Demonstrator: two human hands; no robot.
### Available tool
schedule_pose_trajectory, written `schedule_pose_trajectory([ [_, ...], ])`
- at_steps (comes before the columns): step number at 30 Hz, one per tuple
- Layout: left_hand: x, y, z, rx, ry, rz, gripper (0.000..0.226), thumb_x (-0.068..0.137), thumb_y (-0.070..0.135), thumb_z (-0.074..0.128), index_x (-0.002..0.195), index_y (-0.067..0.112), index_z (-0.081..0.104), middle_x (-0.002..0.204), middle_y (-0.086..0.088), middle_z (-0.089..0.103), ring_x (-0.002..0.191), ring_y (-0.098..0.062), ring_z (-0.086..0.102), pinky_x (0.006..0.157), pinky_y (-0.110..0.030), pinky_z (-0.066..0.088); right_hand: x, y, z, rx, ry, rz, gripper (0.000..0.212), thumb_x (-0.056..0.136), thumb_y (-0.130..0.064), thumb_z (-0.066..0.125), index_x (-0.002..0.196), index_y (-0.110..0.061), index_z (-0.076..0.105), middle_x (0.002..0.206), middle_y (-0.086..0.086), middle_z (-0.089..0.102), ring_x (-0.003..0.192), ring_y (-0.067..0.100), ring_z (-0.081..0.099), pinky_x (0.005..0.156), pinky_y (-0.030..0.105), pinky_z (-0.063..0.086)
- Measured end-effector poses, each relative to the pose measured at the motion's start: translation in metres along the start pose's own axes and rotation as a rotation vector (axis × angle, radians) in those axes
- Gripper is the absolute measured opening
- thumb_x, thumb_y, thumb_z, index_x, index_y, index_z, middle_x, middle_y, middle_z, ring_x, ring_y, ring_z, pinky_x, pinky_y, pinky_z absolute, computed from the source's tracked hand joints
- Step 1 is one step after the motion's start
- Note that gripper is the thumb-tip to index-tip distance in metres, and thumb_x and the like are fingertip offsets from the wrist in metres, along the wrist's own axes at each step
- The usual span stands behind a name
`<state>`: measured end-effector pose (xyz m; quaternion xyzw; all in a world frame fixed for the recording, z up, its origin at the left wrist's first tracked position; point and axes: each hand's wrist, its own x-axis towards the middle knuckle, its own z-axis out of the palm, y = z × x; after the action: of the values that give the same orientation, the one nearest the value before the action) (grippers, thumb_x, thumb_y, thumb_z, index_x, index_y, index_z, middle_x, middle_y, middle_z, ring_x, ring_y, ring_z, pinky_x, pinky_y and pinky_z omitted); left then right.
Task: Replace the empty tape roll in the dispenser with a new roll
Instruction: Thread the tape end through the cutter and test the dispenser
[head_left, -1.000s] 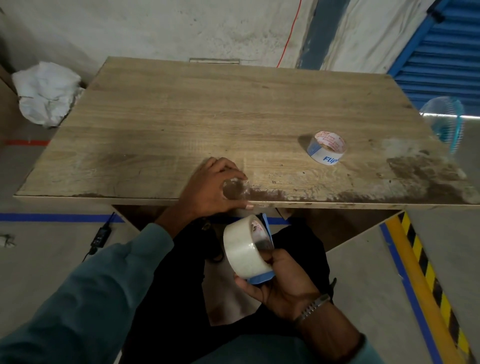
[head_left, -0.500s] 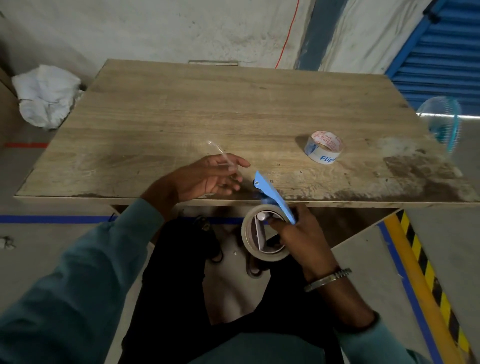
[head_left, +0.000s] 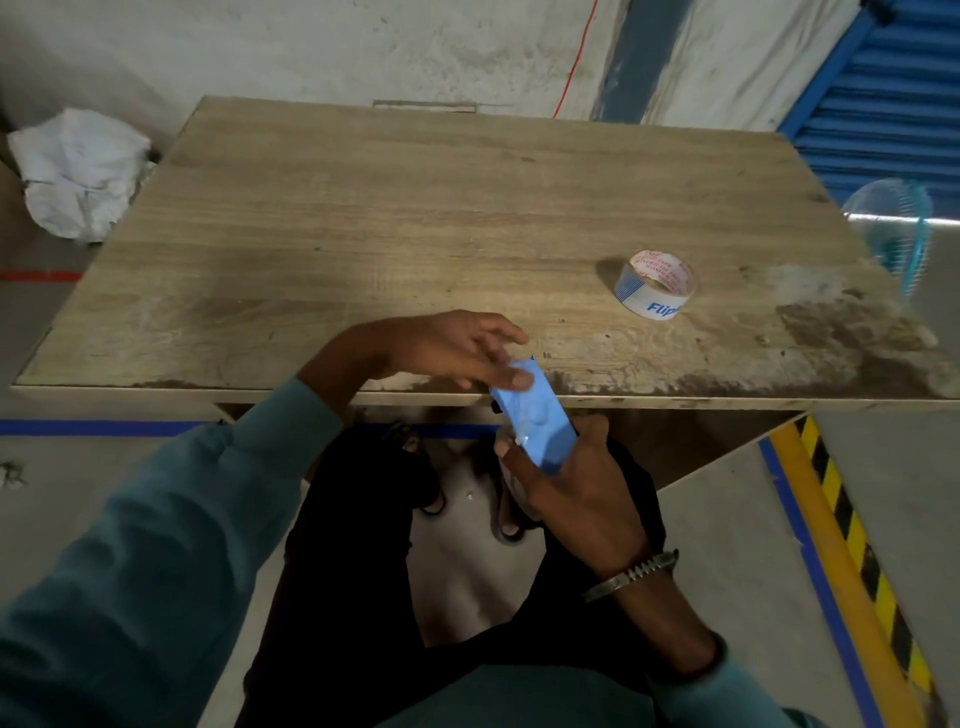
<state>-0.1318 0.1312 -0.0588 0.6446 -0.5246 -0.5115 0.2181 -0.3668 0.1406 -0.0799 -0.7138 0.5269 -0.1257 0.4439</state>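
The wooden bench fills most of the view, bare apart from a printed tape roll standing flat well to the right of the hands. It looks to carry little or no tape, so it may be the spent one, though that is a guess.

At the near edge of the bench, the right hand is wrapped around the lower end of the blue tape dispenser, holding it tilted so that its upper end reaches over the bench edge. The new roll is not visible here; it may sit on the dispenser's hidden side, beneath the right hand.

The left hand lies over the bench edge with loosely curled fingers, and its thumb presses on the top end of the dispenser. It grips nothing fully; it pins or smooths something there, possibly the clear tape end, which is too faint to make out.

The step in hand appears to be threading or seating the tape at the dispenser's cutting end. Next, the free end likely needs to be drawn flat across the blade without sticking back on itself, with the right hand holding the dispenser steady.
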Motion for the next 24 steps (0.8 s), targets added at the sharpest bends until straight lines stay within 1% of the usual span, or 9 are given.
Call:
schedule_pose_trajectory([
  [3, 0.002, 0.009, 0.009, 0.075, -0.058, 0.094, 0.08, 0.078, 0.039, 0.091, 0.146, 0.035, 0.05, 0.121, 0.015, 0.071, 0.107, 0.002, 0.07, 0.092, -0.018, 0.052, 0.001, -0.001, 0.0, 0.008, 0.035, -0.047, 0.062, 0.082, -0.051, 0.082, 0.11, -0.016, 0.039, 0.094, -0.01, 0.063, 0.069, -0.004, 0.063, 0.055, 0.014, 0.046],
  [5, 0.002, 0.006, 0.008, -0.052, -0.16, 0.135, 0.086, 0.08, 0.02, 0.091, 0.152, 0.03, 0.044, 0.117, -0.004, 0.075, 0.104, -0.009, 0.074, 0.092, -0.025, 0.054, 0.003, -0.004, -0.005, 0.007, 0.057, -0.057, 0.064, 0.081, -0.054, 0.082, 0.109, -0.017, 0.038, 0.089, -0.014, 0.059, 0.066, -0.005, 0.058, 0.051, 0.013, 0.044],
  [6, 0.001, 0.004, 0.007, -0.079, -0.192, 0.155, 0.09, 0.079, 0.014, 0.091, 0.154, 0.028, 0.042, 0.122, -0.011, 0.073, 0.108, -0.014, 0.074, 0.096, -0.028, 0.055, 0.004, -0.004, -0.006, 0.018, 0.065, -0.057, 0.066, 0.079, -0.055, 0.082, 0.109, -0.017, 0.038, 0.086, -0.017, 0.058, 0.066, -0.007, 0.055, 0.049, 0.012, 0.044],
  [9, -0.003, 0.0, 0.006, -0.028, -0.204, 0.212, 0.083, 0.083, 0.005, 0.087, 0.152, 0.027, 0.046, 0.143, -0.005, 0.062, 0.131, -0.018, 0.063, 0.108, -0.033, 0.052, 0.009, -0.002, -0.009, 0.053, 0.085, -0.036, 0.072, 0.071, -0.052, 0.09, 0.109, -0.017, 0.041, 0.088, -0.022, 0.056, 0.072, -0.01, 0.055, 0.049, 0.011, 0.045],
  [11, -0.004, -0.002, 0.007, -0.095, -0.133, 0.224, 0.074, 0.087, -0.001, 0.08, 0.149, 0.024, 0.049, 0.143, -0.006, 0.062, 0.134, -0.02, 0.061, 0.11, -0.037, 0.052, 0.011, 0.001, -0.009, 0.057, 0.094, -0.032, 0.073, 0.067, -0.047, 0.095, 0.109, -0.017, 0.042, 0.089, -0.023, 0.057, 0.074, -0.009, 0.057, 0.049, 0.012, 0.045],
  [14, -0.005, -0.006, 0.001, -0.131, -0.019, 0.184, 0.063, 0.089, -0.004, 0.077, 0.142, 0.02, 0.052, 0.136, -0.011, 0.066, 0.121, -0.026, 0.069, 0.105, -0.046, 0.055, 0.011, 0.002, -0.009, 0.045, 0.071, -0.021, 0.074, 0.066, -0.04, 0.096, 0.113, -0.019, 0.043, 0.088, -0.024, 0.055, 0.074, -0.009, 0.057, 0.051, 0.012, 0.045],
  [18, -0.005, -0.012, -0.012, 0.02, 0.017, 0.094, 0.058, 0.085, -0.006, 0.079, 0.131, 0.023, 0.061, 0.138, -0.008, 0.058, 0.103, -0.021, 0.075, 0.092, -0.048, 0.062, 0.008, 0.001, -0.009, -0.006, 0.055, -0.032, 0.079, 0.064, -0.042, 0.097, 0.115, -0.02, 0.041, 0.092, -0.018, 0.054, 0.078, 0.003, 0.056, 0.053, 0.012, 0.042],
  [22, -0.008, -0.006, -0.025, 0.08, 0.204, 0.062, 0.028, 0.086, -0.002, 0.078, 0.112, 0.009, 0.076, 0.109, -0.013, 0.077, 0.099, -0.03, 0.078, 0.082, -0.033, 0.066, 0.002, 0.005, -0.006, -0.004, 0.056, -0.027, 0.085, 0.057, -0.047, 0.099, 0.113, -0.021, 0.041, 0.102, -0.008, 0.061, 0.091, 0.014, 0.063, 0.064, 0.023, 0.051],
  [24, -0.005, -0.003, -0.027, -0.066, 0.312, 0.046, 0.022, 0.085, -0.005, 0.079, 0.105, 0.001, 0.078, 0.1, -0.02, 0.079, 0.097, -0.034, 0.079, 0.084, -0.034, 0.066, 0.001, 0.005, -0.001, 0.012, 0.058, -0.027, 0.083, 0.057, -0.049, 0.098, 0.111, -0.024, 0.04, 0.1, -0.01, 0.063, 0.088, 0.012, 0.065, 0.068, 0.027, 0.054],
])
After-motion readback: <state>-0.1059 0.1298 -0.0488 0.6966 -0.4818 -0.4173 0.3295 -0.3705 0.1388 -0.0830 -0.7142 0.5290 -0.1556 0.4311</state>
